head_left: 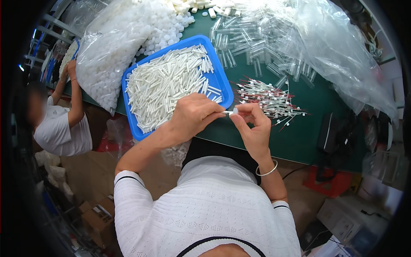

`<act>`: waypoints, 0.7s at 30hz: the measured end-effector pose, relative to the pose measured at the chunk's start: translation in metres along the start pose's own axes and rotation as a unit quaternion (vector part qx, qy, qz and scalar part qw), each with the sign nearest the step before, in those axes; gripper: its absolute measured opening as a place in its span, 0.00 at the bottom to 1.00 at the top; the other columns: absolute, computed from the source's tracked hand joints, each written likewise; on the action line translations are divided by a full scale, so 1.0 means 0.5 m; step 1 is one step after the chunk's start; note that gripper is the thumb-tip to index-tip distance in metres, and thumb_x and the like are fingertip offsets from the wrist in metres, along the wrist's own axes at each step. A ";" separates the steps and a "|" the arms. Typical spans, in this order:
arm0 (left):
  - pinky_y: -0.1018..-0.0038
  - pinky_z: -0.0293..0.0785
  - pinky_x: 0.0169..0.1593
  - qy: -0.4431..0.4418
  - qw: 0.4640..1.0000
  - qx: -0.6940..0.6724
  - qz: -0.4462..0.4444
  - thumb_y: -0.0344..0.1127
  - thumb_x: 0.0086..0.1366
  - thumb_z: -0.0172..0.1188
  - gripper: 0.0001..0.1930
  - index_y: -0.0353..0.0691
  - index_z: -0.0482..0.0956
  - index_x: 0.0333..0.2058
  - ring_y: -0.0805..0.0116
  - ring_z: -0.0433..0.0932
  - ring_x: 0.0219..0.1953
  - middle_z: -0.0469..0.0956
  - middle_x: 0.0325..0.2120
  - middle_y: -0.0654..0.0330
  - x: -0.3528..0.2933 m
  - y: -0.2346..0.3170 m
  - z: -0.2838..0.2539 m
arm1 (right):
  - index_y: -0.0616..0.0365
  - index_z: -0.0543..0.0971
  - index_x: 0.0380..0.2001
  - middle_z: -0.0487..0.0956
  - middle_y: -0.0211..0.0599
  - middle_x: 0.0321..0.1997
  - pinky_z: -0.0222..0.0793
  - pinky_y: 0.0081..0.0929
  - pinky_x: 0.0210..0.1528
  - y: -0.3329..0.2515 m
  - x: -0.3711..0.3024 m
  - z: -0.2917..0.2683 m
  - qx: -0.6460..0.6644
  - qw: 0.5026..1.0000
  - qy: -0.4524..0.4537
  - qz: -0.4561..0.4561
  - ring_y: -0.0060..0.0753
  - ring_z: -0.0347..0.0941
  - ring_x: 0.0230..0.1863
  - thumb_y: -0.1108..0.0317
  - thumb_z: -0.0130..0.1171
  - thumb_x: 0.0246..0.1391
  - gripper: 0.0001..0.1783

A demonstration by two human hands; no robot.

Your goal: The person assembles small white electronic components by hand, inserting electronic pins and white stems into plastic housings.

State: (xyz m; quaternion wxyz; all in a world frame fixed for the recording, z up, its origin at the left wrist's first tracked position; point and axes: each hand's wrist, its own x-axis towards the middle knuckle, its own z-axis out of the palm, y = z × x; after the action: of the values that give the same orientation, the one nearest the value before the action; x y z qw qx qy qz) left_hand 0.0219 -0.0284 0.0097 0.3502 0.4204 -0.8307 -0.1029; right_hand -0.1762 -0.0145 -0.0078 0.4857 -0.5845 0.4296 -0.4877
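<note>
At the near right corner of a shallow blue plastic tray (219, 81), a person's left hand (192, 114) pinches a thin white stick (228, 112) between thumb and fingers, while the right hand (253, 127), thumb and fingertips drawn together, grips a small translucent white piece (235, 111) at the stick's end. Short white rods (165, 88) heap the tray; slender red-and-white sticks (269, 100) lie to its right.

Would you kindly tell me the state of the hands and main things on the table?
Left hand, pinched on white stick
Right hand, pinched on small white piece
Blue tray, upright, mostly filled with white sticks
Left plastic bag, bulging
Round white pieces, loosely heaped
Clear tubes, loosely piled
Red-and-white pieces, heaped loose
Right plastic bag, crumpled
</note>
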 end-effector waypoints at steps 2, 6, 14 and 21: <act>0.71 0.72 0.28 -0.052 0.998 -0.023 0.016 0.31 0.52 0.68 0.05 0.40 0.81 0.28 0.62 0.77 0.23 0.79 0.21 0.60 -0.001 0.001 -0.005 | 0.62 0.78 0.28 0.77 0.28 0.21 0.68 0.16 0.25 0.008 0.001 -0.007 -0.062 0.998 -0.008 0.009 0.15 0.72 0.23 0.70 0.69 0.49 0.09; 0.73 0.73 0.26 -0.164 0.981 -0.098 -0.023 0.32 0.56 0.65 0.05 0.40 0.79 0.29 0.64 0.80 0.23 0.79 0.20 0.60 0.010 -0.001 -0.017 | 0.64 0.77 0.33 0.78 0.32 0.27 0.73 0.17 0.32 -0.003 0.009 -0.027 -0.043 0.995 -0.076 0.052 0.18 0.75 0.28 0.74 0.68 0.48 0.11; 0.72 0.74 0.28 -0.188 0.971 -0.144 -0.034 0.32 0.58 0.63 0.04 0.40 0.79 0.31 0.65 0.80 0.25 0.80 0.21 0.61 0.050 -0.015 0.003 | 0.65 0.76 0.35 0.77 0.31 0.32 0.73 0.15 0.38 0.018 0.036 -0.062 0.042 0.989 -0.108 0.093 0.16 0.74 0.33 0.77 0.69 0.46 0.13; 0.66 0.72 0.30 -0.096 0.993 -0.073 0.005 0.34 0.57 0.64 0.08 0.42 0.75 0.33 0.60 0.79 0.28 0.77 0.22 0.58 0.062 -0.019 0.009 | 0.65 0.74 0.36 0.76 0.31 0.30 0.71 0.13 0.32 0.048 0.038 -0.046 0.187 0.975 -0.044 0.110 0.16 0.73 0.30 0.78 0.66 0.50 0.11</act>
State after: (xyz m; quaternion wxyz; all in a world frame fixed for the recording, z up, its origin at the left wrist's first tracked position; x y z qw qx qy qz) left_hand 0.0122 -0.0586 0.0172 0.2994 0.3775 -0.8530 -0.2009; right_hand -0.1966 -0.0404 -0.0272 0.6554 -0.4533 0.3706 -0.4771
